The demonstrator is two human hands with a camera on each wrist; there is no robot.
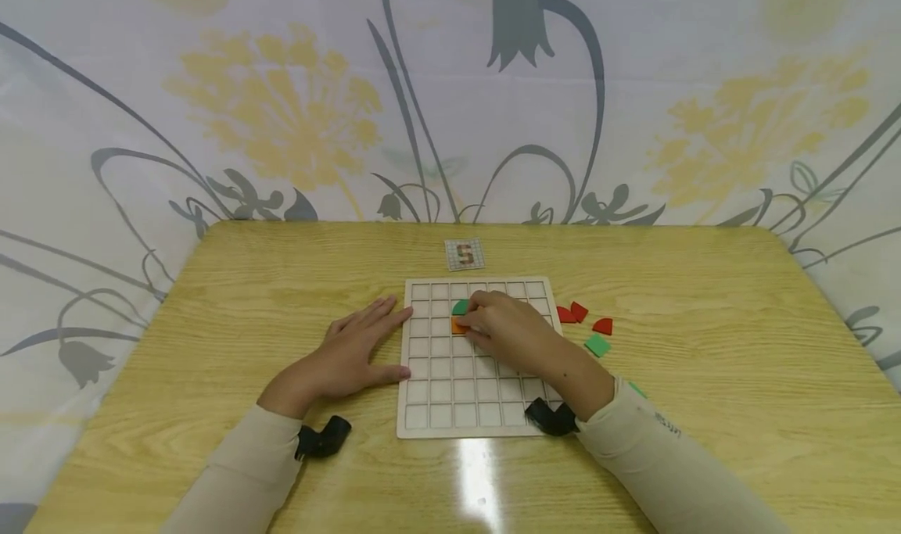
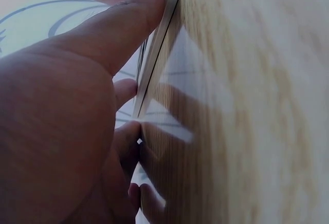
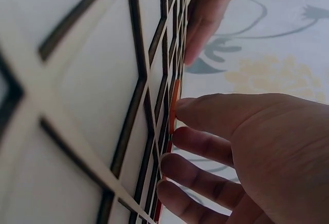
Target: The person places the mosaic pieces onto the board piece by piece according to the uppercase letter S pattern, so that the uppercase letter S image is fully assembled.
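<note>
A pale wooden grid board [image 1: 464, 392] lies flat on the table. My left hand [image 1: 348, 362] rests spread on the tabletop, with the thumb tip and a fingertip touching the board's left edge. Over the upper part of the board is my right hand [image 1: 514, 331], its thumb and fingers bent downward. In the right wrist view the thumb tip touches an orange piece [image 3: 174, 103], and the other fingertips press near red pieces set in the grid. A green rounded piece [image 1: 461, 307] sits in the cell above the orange one. The hand hides the cells beneath it.
Right of the board lie red quarter-round pieces [image 1: 602, 327] and a green square [image 1: 597, 345]; another green piece [image 1: 637, 390] shows partly beside the right sleeve. Behind the board is a small pattern card [image 1: 464, 254]. A floral cloth [image 1: 450, 96] hangs at the table's far edge.
</note>
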